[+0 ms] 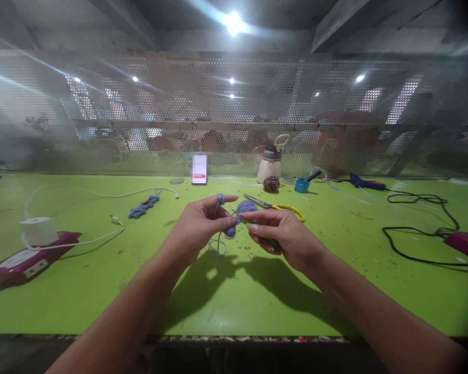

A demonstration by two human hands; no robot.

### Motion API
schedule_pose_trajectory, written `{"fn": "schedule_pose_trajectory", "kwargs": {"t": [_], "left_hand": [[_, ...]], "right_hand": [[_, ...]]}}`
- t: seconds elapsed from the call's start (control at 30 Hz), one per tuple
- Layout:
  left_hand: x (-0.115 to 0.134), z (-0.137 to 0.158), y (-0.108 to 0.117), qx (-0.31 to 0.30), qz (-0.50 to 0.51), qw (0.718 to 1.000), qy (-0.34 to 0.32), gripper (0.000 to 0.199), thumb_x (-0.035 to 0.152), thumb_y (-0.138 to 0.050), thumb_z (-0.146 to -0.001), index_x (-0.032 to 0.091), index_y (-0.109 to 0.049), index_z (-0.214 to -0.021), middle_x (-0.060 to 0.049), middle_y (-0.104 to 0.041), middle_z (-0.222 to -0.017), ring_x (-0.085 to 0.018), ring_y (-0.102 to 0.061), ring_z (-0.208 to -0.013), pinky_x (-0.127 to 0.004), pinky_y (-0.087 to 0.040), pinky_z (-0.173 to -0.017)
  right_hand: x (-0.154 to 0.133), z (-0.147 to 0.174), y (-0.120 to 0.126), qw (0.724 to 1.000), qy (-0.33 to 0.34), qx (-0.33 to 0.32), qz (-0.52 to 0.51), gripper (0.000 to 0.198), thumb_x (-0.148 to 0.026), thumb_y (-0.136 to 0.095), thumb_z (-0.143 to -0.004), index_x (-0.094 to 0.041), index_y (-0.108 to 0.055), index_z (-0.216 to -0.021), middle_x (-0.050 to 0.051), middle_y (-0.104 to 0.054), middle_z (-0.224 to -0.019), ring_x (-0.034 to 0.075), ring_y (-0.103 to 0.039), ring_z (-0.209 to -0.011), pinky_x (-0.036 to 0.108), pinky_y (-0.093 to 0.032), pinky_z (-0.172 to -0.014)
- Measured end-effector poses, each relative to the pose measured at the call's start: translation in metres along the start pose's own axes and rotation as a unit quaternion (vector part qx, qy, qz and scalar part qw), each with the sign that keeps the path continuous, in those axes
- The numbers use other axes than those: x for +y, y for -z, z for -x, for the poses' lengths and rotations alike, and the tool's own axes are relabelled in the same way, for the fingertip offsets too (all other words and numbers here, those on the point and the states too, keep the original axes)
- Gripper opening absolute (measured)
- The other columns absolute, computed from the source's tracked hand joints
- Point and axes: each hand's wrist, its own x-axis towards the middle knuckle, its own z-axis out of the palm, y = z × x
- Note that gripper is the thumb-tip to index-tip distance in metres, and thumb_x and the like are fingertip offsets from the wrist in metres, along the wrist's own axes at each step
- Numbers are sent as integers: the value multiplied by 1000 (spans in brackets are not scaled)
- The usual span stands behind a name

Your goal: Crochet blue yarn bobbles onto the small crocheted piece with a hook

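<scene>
My left hand [203, 221] pinches a small piece of blue-purple crochet work [230, 231], with yarn wrapped round its raised index finger. In my right hand [275, 228] is a crochet hook [272, 241] with a green handle; its metal tip reaches the stitches between both hands. A loose loop of yarn [217, 249] hangs under the left hand. Just behind the fingers lies a ball of blue-purple yarn [247, 206], partly hidden by my right hand. Scissors [288, 209] with yellow handles rest beyond the right hand.
Farther back stand a phone [199, 169], a bottle [269, 166], a dark multicoloured yarn ball [271, 184] and a blue round container [301, 185]. A finished-looking blue crochet strip [143, 206] lies left. Power strip [19, 262] and white cable are left; glue gun [366, 183] and black cord right.
</scene>
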Motion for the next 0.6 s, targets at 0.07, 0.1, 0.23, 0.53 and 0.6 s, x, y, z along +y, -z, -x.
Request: {"fn": "schedule_pose_trajectory", "kwargs": {"t": [0.07,0.1,0.23,0.53,0.6], "left_hand": [[1,0,1,-16,-20,1000,0,61,20,-80,-66,9,-62,-123,2,-62,-63,-13,-58,-61,-30,-47,-67],[1,0,2,-28,-32,999,0,62,20,-79,-67,10,-61,-126,1,-63,-63,-14,-58,-62,-30,-47,-67],[-1,0,2,-78,-132,988,-15,64,17,-68,-76,18,-52,-138,2,-62,-65,-15,-56,-63,-30,-45,-67],[-16,7,-18,87,-361,906,-201,47,12,-60,-81,29,-66,-125,-6,-66,-81,-21,-56,-75,-36,-42,-73],[-17,7,-20,124,-262,931,-221,41,15,-64,-80,27,-70,-119,-6,-68,-83,-20,-58,-77,-36,-44,-76]], "right_hand": [[0,0,0,1000,-4,-7,5,29,-23,-78,-65,-17,-77,-94,-4,-53,-48,5,-37,-38,20,-15,-37],[-1,1,1,1000,-6,-14,10,30,-23,-78,-65,-17,-77,-94,-4,-53,-47,5,-37,-38,20,-15,-37],[-1,0,2,998,-20,-39,46,29,-22,-77,-66,-16,-77,-94,-4,-54,-48,4,-35,-37,20,-16,-37],[5,-2,-7,999,-33,27,-31,27,-18,-75,-68,-13,-72,-94,-5,-55,-52,4,-39,-38,18,-19,-38],[8,-1,-9,996,11,24,-80,27,-21,-78,-68,-16,-71,-94,-4,-57,-56,4,-40,-40,18,-21,-38]]}}
